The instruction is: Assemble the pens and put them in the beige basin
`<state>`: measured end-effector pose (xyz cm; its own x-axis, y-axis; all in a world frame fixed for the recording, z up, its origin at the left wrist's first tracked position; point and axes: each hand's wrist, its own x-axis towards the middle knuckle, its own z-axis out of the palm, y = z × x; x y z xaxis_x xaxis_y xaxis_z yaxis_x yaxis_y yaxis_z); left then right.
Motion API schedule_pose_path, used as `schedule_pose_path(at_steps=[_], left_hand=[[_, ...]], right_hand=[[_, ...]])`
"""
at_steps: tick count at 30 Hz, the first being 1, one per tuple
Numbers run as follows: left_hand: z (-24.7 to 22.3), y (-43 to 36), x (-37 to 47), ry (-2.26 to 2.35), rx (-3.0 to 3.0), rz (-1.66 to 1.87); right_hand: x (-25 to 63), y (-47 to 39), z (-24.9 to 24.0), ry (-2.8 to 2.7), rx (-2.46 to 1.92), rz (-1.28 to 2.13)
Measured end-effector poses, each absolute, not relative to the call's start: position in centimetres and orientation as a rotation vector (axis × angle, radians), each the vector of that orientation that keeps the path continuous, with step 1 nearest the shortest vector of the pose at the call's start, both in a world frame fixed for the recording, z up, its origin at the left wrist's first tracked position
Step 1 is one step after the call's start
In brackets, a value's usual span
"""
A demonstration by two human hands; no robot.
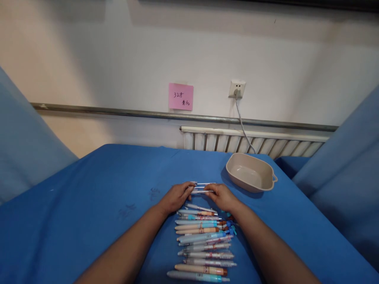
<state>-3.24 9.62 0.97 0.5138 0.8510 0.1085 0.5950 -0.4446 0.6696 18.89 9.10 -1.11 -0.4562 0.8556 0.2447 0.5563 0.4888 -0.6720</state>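
Several thin white sticks, which look like pens or pen refills (201, 187), lie crosswise between my two hands near the far side of the blue-covered table. My left hand (177, 196) is closed on their left ends. Fingers of my right hand (222, 196) pinch their right part. Just below the hands, a column of pens (204, 238) runs toward me, each lying sideways, in pale blue, peach, grey and clear patterned barrels. Small blue and brown charms (227, 227) hang at some pen ends on the right. The fingers partly hide the sticks.
A beige plastic basin (250, 173) with a loop handle stands on the blue cloth (118, 177) at the back right. Behind it are a radiator (213, 142), a metal rail (133, 113) and a cable in a wall socket (237, 89). Blue curtains (346, 177) flank the table.
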Motion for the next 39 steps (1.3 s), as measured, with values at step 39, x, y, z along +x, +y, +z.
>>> schedule_pose_path(at_steps=[39], left_hand=[[-0.2,11.7,-5.4,1.384,1.991,0.884]], right_hand=[[21.5,10.0,-1.3,-2.353,-1.471,0.561]])
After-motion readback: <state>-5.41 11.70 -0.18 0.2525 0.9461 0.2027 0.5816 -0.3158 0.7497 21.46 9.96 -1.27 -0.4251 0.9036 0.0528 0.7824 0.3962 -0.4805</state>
